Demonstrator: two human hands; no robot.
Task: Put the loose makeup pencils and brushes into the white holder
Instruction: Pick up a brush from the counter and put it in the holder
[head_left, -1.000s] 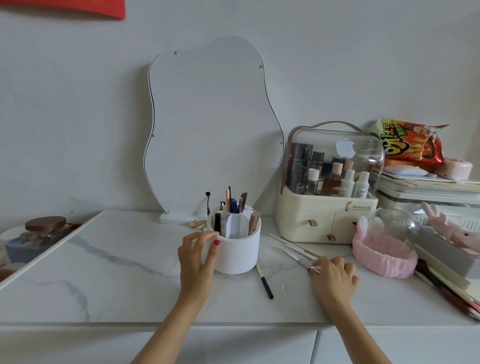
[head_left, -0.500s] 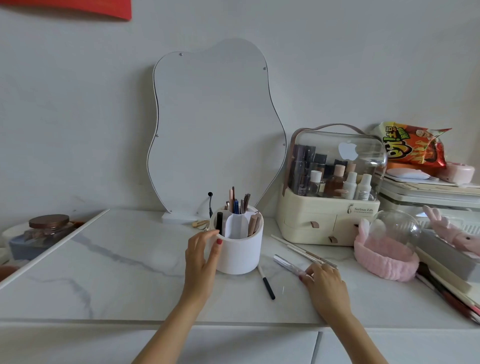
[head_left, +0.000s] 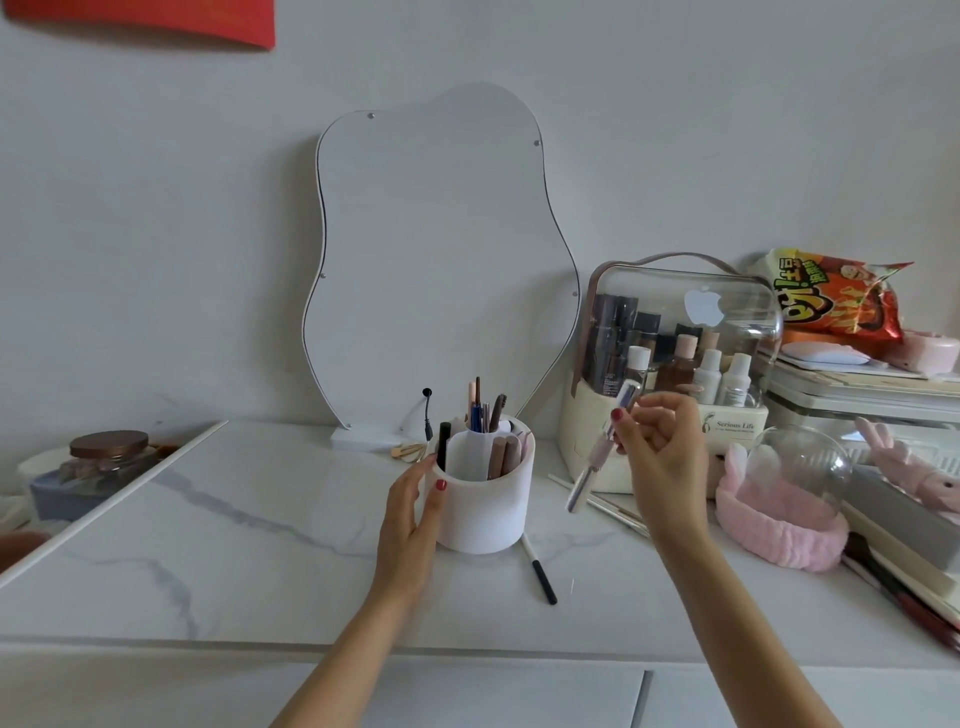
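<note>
left hand (head_left: 410, 512) cupping white holder (head_left: 485, 512) wall, fingers open | right hand (head_left: 662, 457) pinching silver-pink brush (head_left: 602, 449) tilted in air, right of holder | black-tipped pencil (head_left: 540, 571) lying on bench (head_left: 260, 545) by holder base

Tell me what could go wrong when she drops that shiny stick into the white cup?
1. The right hand pinches the silver and pink tube only near its top, tilted above the table, so it might slip and fall.
2. The white holder already has pencils standing in it; the tube could bump them or catch on a divider.
3. The black-tipped pencil lies right against the holder's base and could roll if nudged. The left hand steadying the holder helps.
</note>
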